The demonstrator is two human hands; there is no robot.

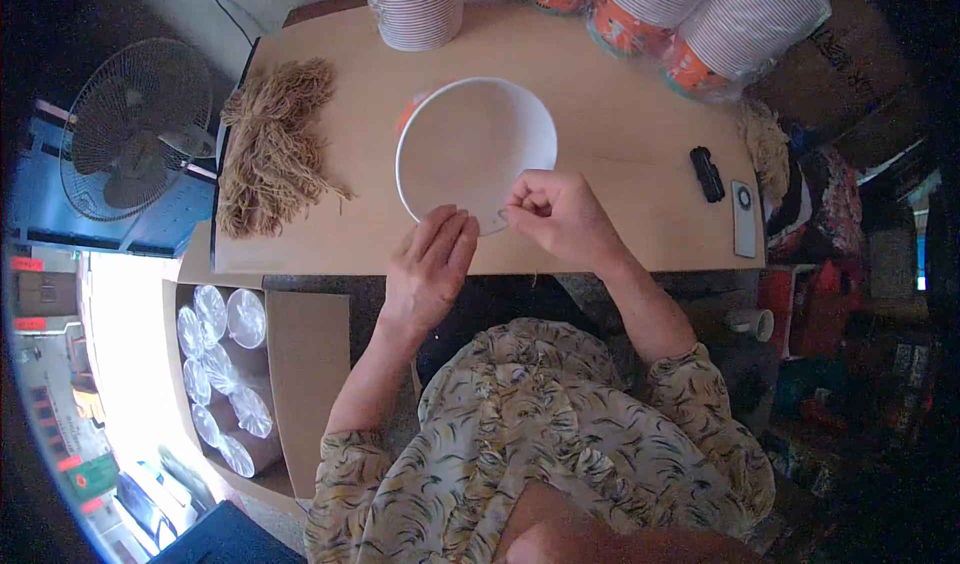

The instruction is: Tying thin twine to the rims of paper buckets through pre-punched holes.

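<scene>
A large white paper bucket (520,129) stands on the table in front of me, its round mouth facing up and a bit of orange showing on its outer far-left side. My left hand (430,269) grips the near rim, fingers close together over the edge and thumb hidden. Just to the right along that rim, my right hand (568,219) is closed in a pinch, thumb against forefinger, at a small dark spot on the bucket wall. Whatever it pinches is too small to make out. A bundle of brown twine strands (275,149) lies on the left of the table.
Stacked paper buckets (415,4) and plastic-wrapped orange-and-white stacks (655,14) line the table's far side. A black tool (706,174) and a pale phone-like object (743,219) lie right. Left are a fan (140,129) and a carton (310,364) with wrapped rolls.
</scene>
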